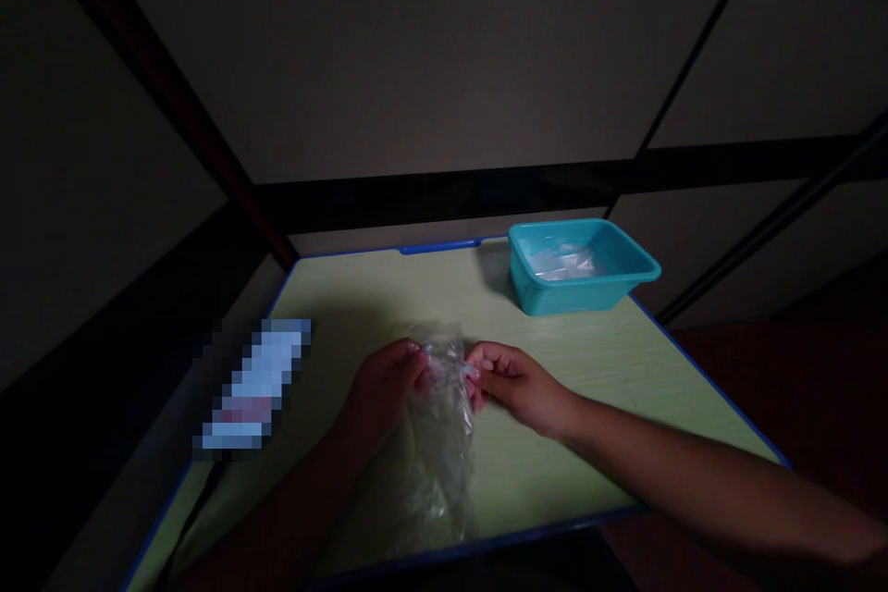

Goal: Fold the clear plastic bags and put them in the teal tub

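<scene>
A clear plastic bag [438,444] hangs between my two hands over the pale green table [561,444], its lower end reaching toward the near edge. My left hand [392,379] pinches the bag's left side near the top. On the opposite side, my right hand [517,384] has its thumb and fingers closed on the bag's right edge. The plastic looks wrinkled and see-through, and I cannot make out anything inside it.
A turquoise plastic basket [575,296] holding clear plastic pieces stands at the table's back right. At the left edge lies a blurred-out bright device [267,379] with a dark cable [201,504]. Dark panels rise behind the table.
</scene>
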Available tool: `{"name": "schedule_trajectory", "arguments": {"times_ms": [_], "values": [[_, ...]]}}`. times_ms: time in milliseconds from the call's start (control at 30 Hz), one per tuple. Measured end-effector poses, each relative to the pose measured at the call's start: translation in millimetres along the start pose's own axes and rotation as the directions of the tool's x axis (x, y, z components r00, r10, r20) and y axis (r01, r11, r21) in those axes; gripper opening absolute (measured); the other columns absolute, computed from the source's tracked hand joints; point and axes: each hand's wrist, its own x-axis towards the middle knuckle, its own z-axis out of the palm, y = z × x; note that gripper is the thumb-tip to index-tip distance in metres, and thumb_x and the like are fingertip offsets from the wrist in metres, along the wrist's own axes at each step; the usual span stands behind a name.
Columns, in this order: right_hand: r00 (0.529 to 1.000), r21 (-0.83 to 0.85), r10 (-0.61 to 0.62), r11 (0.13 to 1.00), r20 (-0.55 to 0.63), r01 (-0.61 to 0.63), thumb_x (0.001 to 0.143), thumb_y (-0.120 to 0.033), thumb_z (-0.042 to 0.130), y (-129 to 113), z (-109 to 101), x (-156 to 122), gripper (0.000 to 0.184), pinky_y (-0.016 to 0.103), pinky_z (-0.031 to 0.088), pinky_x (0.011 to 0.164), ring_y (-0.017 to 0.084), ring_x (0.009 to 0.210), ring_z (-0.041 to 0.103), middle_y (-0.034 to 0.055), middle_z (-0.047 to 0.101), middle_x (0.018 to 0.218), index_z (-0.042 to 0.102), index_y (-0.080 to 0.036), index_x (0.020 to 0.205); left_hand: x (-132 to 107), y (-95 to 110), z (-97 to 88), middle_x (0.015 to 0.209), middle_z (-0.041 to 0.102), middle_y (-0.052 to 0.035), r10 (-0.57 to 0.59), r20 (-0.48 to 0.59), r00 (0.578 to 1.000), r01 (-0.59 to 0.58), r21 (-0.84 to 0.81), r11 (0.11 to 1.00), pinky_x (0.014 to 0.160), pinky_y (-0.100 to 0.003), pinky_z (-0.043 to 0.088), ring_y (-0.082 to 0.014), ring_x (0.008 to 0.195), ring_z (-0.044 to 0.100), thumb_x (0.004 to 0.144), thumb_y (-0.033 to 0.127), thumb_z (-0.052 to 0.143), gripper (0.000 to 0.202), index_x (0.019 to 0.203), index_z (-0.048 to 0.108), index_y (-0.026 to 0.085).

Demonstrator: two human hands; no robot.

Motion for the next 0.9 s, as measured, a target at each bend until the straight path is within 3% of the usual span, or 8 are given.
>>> {"name": "schedule_trajectory", "arguments": {"times_ms": [100, 233, 333, 467, 567, 633, 733, 900], "values": [[1.0, 0.002, 0.001, 1.0, -0.013, -0.001, 0.077, -0.048, 0.07, -0.4, -0.4, -0.4, 0.035, 0.023, 0.04, 0.054, 0.009, 0.055, 0.054, -0.0017, 0.061, 0.066, 0.057, -0.016, 0.077, 1.2, -1.8, -1.4, 0.053, 0.056, 0.0027, -0.007, -0.04, 0.999, 0.007, -0.016, 1.0, 0.055, -0.023, 0.04, -0.0121, 0.054, 0.051, 0.076, 0.038, 0.06, 0.028, 0.056, 0.057, 0.018], [0.999, 0.023, -0.024, 0.999, -0.047, 0.025, 0.077, -0.046, 0.071, -1.7, -2.8, -1.1, 0.033, 0.023, 0.042, 0.055, 0.008, 0.057, 0.055, -0.0009, 0.062, 0.07, 0.059, -0.015, 0.079, 2.2, -4.2, -3.3, 0.057, 0.06, 0.0028, -0.03, -0.151, 0.988, -0.017, -0.297, 0.955, 0.053, -0.021, 0.042, -0.0094, 0.052, 0.052, 0.073, 0.04, 0.07, 0.026, 0.064, 0.062, 0.017], [0.998, 0.04, -0.022, 0.999, -0.059, 0.024, 0.078, -0.046, 0.071, -1.3, -4.9, -0.9, 0.032, 0.023, 0.042, 0.056, 0.008, 0.058, 0.057, 0.0002, 0.063, 0.075, 0.059, -0.016, 0.08, 1.6, -0.6, -6.2, 0.062, 0.065, 0.0018, -0.109, -0.152, 0.982, 0.015, -0.519, 0.855, 0.048, -0.019, 0.044, -0.0085, 0.051, 0.055, 0.066, 0.041, 0.078, 0.028, 0.065, 0.063, 0.017], [0.998, 0.082, 0.023, 0.996, -0.059, -0.018, 0.08, -0.047, 0.068, -0.6, -3.0, -1.5, 0.034, 0.025, 0.045, 0.061, 0.011, 0.07, 0.06, 0.0021, 0.064, 0.087, 0.06, -0.018, 0.095, -5.2, 7.6, -7.9, 0.083, 0.075, -0.008, -0.108, 0.142, 0.984, 0.175, -0.654, 0.736, 0.068, -0.029, 0.056, -0.0193, 0.073, 0.069, 0.065, 0.041, 0.08, 0.032, 0.081, 0.073, 0.014], [0.999, 0.156, 0.033, 0.987, -0.031, -0.028, 0.076, -0.049, 0.071, -3.0, 0.6, -3.5, 0.043, 0.028, 0.046, 0.073, 0.014, 0.083, 0.061, 0.0029, 0.065, 0.094, 0.06, -0.02, 0.105, -11.1, 9.5, -6.0, 0.096, 0.075, -0.0106, -0.045, 0.419, 0.907, 0.339, -0.662, 0.669, 0.083, -0.035, 0.054, -0.0249, 0.088, 0.07, 0.069, 0.04, 0.078, 0.034, 0.089, 0.075, 0.013], [0.999, 0.242, 0.034, 0.97, 0.004, -0.034, 0.071, -0.051, 0.075, -6.0, 1.8, -4.6, 0.048, 0.03, 0.046, 0.079, 0.016, 0.086, 0.062, 0.0034, 0.067, 0.096, 0.061, -0.02, 0.105, -12.5, 7.9, -4.0, 0.093, 0.076, -0.0088, -0.035, 0.479, 0.877, 0.38, -0.649, 0.659, 0.082, -0.036, 0.055, -0.0251, 0.087, 0.071, 0.069, 0.038, 0.079, 0.029, 0.085, 0.075, 0.014], [0.999, 0.318, 0.044, 0.947, -0.005, -0.04, 0.065, -0.048, 0.08, -9.7, 0.6, -4.5, 0.046, 0.031, 0.047, 0.076, 0.016, 0.08, 0.064, 0.0028, 0.069, 0.088, 0.064, -0.019, 0.097, -9.8, 2.9, -1.8, 0.076, 0.075, -0.0067, -0.09, 0.418, 0.904, 0.346, -0.591, 0.729, 0.071, -0.033, 0.055, -0.0222, 0.071, 0.071, 0.069, 0.04, 0.078, 0.027, 0.074, 0.071, 0.014], [0.979, 0.172, 0.026, 0.985, -0.204, 0.01, 0.065, -0.038, 0.082, -11.1, -6.3, 0.2, 0.033, 0.023, 0.044, 0.054, 0.01, 0.051, 0.056, -0.0016, 0.063, 0.059, 0.057, -0.016, 0.065, -1.8, -5.1, -2.5, 0.044, 0.059, 0.001, -0.248, 0.247, 0.937, 0.339, -0.466, 0.817, 0.041, -0.022, 0.04, -0.011, 0.039, 0.052, 0.069, 0.056, 0.072, 0.044, 0.057, 0.053, 0.018]]}}
